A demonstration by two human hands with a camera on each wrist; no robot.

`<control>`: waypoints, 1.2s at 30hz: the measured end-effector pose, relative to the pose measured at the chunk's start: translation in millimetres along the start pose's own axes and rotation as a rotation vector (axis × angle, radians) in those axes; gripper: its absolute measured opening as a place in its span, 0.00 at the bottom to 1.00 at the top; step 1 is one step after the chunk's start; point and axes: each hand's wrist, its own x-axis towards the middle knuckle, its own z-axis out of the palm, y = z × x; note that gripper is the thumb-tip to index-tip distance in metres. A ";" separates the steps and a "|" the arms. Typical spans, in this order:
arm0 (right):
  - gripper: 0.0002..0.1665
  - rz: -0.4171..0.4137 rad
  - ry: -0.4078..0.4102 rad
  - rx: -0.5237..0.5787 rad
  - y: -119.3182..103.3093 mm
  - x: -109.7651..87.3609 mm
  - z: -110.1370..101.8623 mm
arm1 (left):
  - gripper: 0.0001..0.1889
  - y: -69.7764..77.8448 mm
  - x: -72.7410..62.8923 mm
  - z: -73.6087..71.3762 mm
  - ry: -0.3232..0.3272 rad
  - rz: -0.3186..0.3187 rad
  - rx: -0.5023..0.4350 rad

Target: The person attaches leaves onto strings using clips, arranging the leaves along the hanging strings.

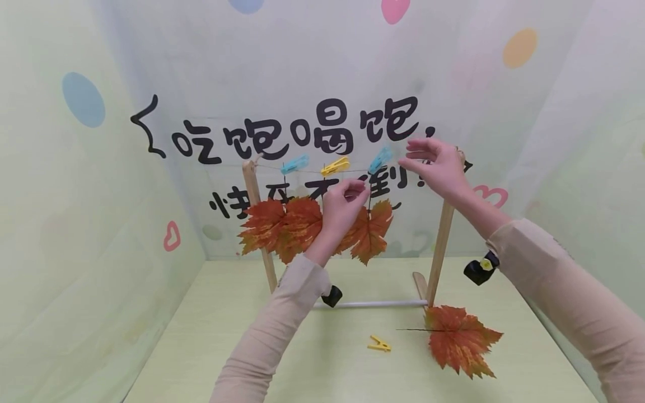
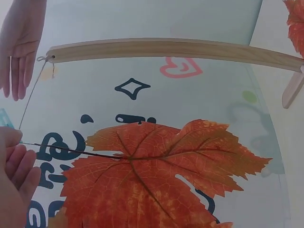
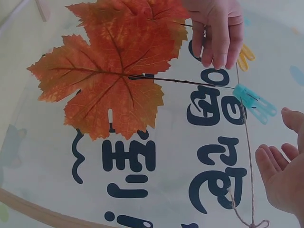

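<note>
A blue clothespin (image 1: 380, 160) on the string (image 3: 250, 161) holds the thin dark stem of a red-orange maple leaf (image 1: 370, 238). Just left of that stem is my left hand (image 1: 345, 207), fingers loosely bent and, in the right wrist view, holding nothing. To the right of the blue clothespin, my right hand (image 1: 437, 168) hovers with thumb and fingers apart, also without anything in it. Farther left, a yellow clothespin (image 1: 335, 165) and another blue clothespin (image 1: 295, 164) clip more leaves (image 1: 267, 224); my left hand and forearm partly cover one leaf.
Two wooden posts, left (image 1: 252, 184) and right (image 1: 440, 246), carry the string, with a white rod (image 1: 383, 304) between them low down. On the table (image 1: 201, 336) lie a loose maple leaf (image 1: 461, 338) at the right and a yellow clothespin (image 1: 379, 343).
</note>
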 end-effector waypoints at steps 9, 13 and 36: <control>0.29 -0.006 -0.029 0.002 24.3 -27.5 -7.7 | 0.07 2.4 -21.5 3.2 -0.074 0.118 -0.012; 0.29 -0.014 -0.073 0.006 35.6 -39.1 -7.3 | 0.07 2.6 -31.7 7.7 -0.136 0.154 -0.034; 0.28 0.051 -0.211 0.029 104.2 -98.8 7.6 | 0.06 -28.1 -87.5 37.6 -0.335 0.039 0.009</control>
